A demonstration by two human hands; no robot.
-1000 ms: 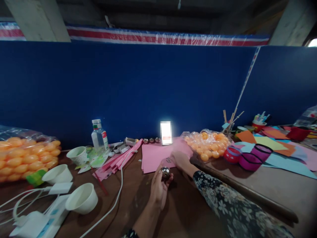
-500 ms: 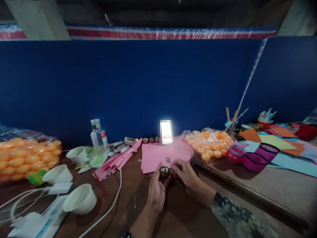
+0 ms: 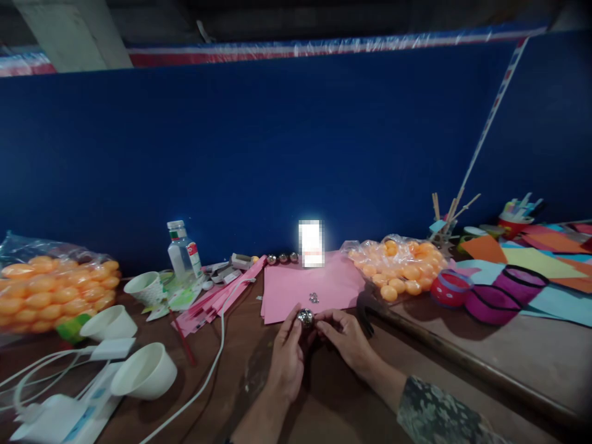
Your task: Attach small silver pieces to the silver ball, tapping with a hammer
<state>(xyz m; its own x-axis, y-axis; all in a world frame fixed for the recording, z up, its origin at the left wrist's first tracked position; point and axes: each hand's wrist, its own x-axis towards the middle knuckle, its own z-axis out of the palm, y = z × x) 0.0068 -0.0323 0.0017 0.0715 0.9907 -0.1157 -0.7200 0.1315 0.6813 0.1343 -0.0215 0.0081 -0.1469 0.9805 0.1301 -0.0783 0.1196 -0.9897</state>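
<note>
A shiny metal ball (image 3: pixel 306 317) is held up in my left hand (image 3: pixel 287 357), whose thumb and fingers curl round its left side and underneath. My right hand (image 3: pixel 345 336) has its thumb and forefinger pinched together against the ball's right side. Whether those fingertips also hold some small piece, I cannot make out. Just beyond the ball, a little cluster of small silvery pieces (image 3: pixel 314 298) lies on the pink paper sheets (image 3: pixel 282 296). Several similar dark shiny balls (image 3: pixel 283 258) stand in a row behind the paper.
A long-handled hammer (image 3: pixel 444 348) lies to the right, its head near my right hand. Bags of orange balls (image 3: pixel 407 265) flank the workspace. At left are paper cups (image 3: pixel 150 373), a power strip (image 3: pixel 95 401), a white cable (image 3: pixel 217 364) and a bottle (image 3: pixel 182 256). A bright pixelated patch (image 3: pixel 311 243) covers something behind the paper.
My right hand has moved left, its pinched fingertips now meeting the ball. The left hand has shifted slightly, keeping its hold. The view has turned a little.
</note>
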